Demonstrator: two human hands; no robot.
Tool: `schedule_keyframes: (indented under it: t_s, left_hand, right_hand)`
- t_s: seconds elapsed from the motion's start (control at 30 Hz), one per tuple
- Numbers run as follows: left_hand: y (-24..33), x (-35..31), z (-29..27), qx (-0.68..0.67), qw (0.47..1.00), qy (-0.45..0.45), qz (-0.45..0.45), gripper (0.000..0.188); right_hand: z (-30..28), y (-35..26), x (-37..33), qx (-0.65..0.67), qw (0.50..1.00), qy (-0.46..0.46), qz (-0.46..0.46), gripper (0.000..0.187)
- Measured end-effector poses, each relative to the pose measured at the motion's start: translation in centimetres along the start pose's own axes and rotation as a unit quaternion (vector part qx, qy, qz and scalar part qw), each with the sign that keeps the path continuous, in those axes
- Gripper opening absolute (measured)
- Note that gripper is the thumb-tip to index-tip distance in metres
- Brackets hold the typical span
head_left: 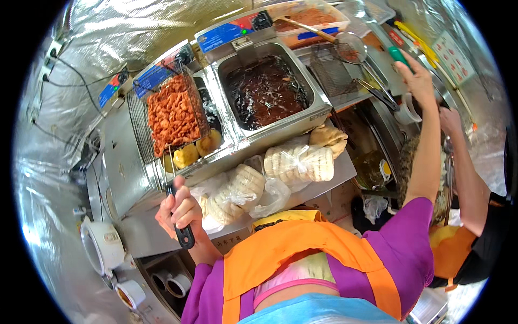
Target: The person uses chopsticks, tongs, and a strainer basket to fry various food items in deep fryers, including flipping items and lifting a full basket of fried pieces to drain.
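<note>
My left hand (181,210) is closed round the black handle of a wire fry basket (141,127). Reddish-brown fried pieces (174,116) fill the basket, which is over the left fryer well, with yellow rounded pieces (186,156) beside it near the handle. My right hand (418,81) reaches far to the right, closed on the green handle of a long metal tool (396,54); its far end is blurred. The right fryer well (264,92) holds dark bubbling oil. A wire skimmer with a wooden handle (350,47) lies near my right hand.
Bagged pale flatbreads (299,162) lie along the fryer's front. Tongs (377,94) and a wire rack (329,70) are to the right. A tub of reddish powder (307,21) stands behind. A co-worker's arm (467,167) comes in at right. White pots (102,245) stand at lower left.
</note>
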State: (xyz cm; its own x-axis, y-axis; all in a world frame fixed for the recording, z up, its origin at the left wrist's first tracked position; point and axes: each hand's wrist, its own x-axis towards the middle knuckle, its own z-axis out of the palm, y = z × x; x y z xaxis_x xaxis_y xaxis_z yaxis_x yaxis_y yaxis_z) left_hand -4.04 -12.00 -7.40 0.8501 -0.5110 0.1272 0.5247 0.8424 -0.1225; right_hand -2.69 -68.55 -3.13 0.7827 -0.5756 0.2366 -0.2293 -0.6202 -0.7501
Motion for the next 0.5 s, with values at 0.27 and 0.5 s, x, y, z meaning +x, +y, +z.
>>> schedule_keyframes:
  t_s: [0.27,0.5]
  left_hand:
    - [-3.5,2.4,1.1,0.023,0.999,-0.023,0.025,0.020]
    - [-4.8,3.4,1.0,0.029,0.999,-0.005,0.046,0.022]
  right_hand:
    - [6.7,17.8,10.7,-0.296,0.952,-0.043,-0.062,0.061]
    - [4.8,13.4,11.3,-0.275,0.959,0.000,-0.066,0.059]
